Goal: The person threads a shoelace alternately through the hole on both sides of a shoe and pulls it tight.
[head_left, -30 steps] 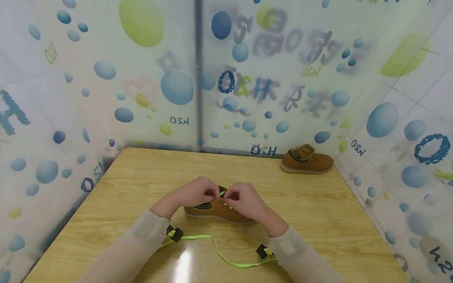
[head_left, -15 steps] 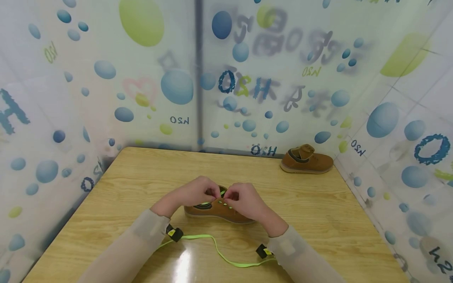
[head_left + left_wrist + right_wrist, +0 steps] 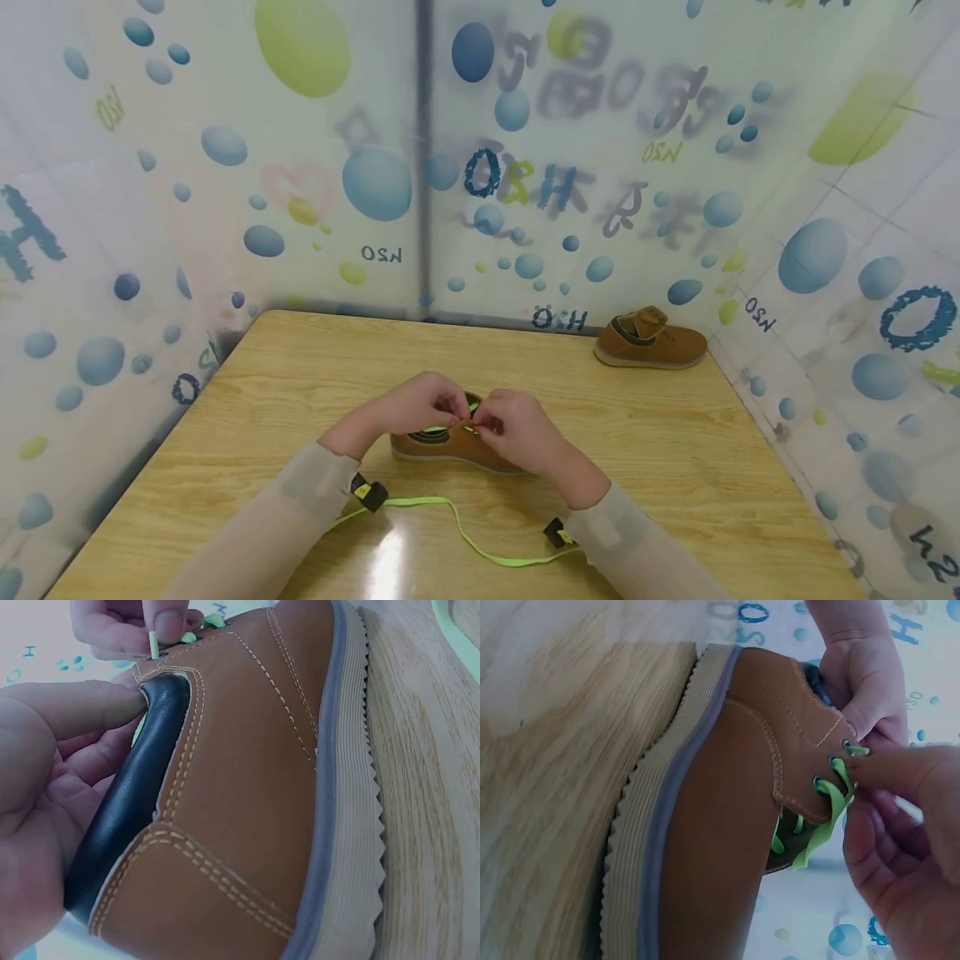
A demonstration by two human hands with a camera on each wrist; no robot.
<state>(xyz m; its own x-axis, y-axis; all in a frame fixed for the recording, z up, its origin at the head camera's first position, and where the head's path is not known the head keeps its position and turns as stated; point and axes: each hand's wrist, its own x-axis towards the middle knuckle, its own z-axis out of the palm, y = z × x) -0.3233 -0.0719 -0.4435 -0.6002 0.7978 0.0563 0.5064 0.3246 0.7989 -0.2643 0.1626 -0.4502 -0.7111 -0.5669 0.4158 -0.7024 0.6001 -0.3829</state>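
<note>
Head view: the brown shoe (image 3: 450,450) rests sole-down on the counter (image 3: 330,358), its long axis running across from left to right, heel left and toe right, the toe end slanting slightly toward the person and partly hidden by the right hand (image 3: 521,429). The left hand (image 3: 423,404) is above the shoe's opening, and the fingers of both hands nearly meet over the lacing. A loose stretch of green lace (image 3: 416,502) curves along the counter on the near side. A second shoe (image 3: 675,346) stands at the far right corner, toe also right.

Left wrist view: the heel is at the bottom and the long axis runs upward. The left fingers grip the shoe's edge at the front of the black collar (image 3: 131,787), thumb outside. Just beyond, the right fingers pinch a lace tip (image 3: 154,645) standing out of an eyelet.

Right wrist view: the toe end is lowest, the heel away at the top. The right fingers close on the lace beside the eyelets (image 3: 818,782).
</note>
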